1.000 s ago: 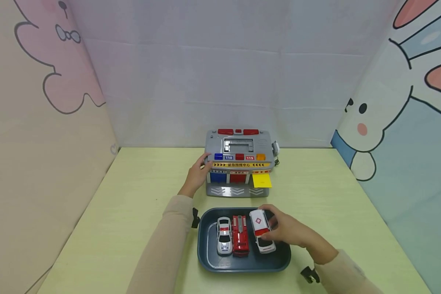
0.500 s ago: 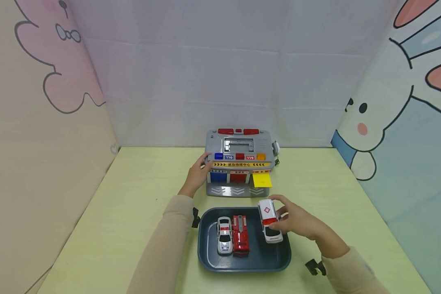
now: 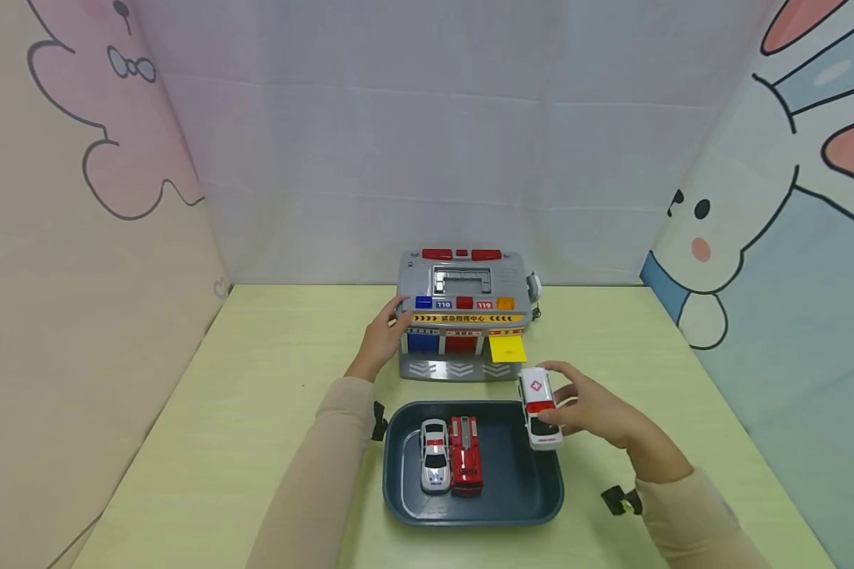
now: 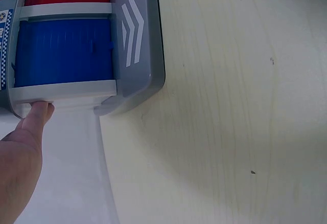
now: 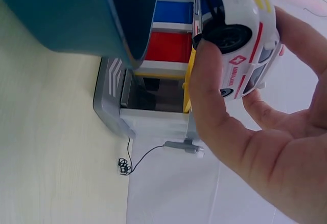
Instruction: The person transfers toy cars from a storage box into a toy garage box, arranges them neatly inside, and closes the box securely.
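Observation:
My right hand holds a white toy ambulance with a red band, over the right rim of a dark blue tray. Thumb and fingers grip its sides in the right wrist view, its red cross and lettering showing. Beside each other in the tray lie a silver toy police car and a red toy fire truck. My left hand rests against the left side of a grey toy rescue station. In the left wrist view its fingers touch the white side wall; the other fingertips are hidden.
The station has a blue door, a red door and a raised yellow door. A grey handset on a coiled black cord hangs at its right side. Printed cloth walls enclose the light wooden table.
My right hand has lifted the ambulance from the tray floor and moved it right and away from me, to the tray's right rim. The left hand and the other vehicles have not moved.

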`<state>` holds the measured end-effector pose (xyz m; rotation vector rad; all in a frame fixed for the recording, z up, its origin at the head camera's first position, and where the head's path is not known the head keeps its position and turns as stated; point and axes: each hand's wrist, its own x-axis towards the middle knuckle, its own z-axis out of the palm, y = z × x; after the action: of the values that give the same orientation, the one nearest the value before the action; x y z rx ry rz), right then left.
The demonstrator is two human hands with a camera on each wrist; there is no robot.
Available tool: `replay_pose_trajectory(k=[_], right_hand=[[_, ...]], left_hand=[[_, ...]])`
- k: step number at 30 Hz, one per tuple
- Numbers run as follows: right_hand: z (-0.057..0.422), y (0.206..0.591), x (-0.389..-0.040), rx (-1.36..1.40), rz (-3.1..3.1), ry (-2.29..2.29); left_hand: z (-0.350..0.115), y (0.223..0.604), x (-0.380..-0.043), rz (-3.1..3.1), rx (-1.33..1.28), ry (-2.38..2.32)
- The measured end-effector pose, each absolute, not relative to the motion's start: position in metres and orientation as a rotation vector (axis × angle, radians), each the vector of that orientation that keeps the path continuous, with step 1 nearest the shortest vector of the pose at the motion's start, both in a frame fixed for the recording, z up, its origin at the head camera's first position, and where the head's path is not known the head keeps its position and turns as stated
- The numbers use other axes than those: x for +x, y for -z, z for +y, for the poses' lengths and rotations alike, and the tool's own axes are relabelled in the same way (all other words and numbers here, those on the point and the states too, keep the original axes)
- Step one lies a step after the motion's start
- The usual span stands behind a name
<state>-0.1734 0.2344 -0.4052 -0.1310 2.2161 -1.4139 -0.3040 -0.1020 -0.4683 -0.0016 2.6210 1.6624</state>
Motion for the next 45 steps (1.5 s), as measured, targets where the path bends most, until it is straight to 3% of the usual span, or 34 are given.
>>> replay_pose_trajectory(k=[45], right_hand=[[0.262, 0.426, -0.22, 0.011, 2.196, 1.473]], left_hand=[[-0.102, 0.468, -0.305, 2.596, 0.0, -1.69]])
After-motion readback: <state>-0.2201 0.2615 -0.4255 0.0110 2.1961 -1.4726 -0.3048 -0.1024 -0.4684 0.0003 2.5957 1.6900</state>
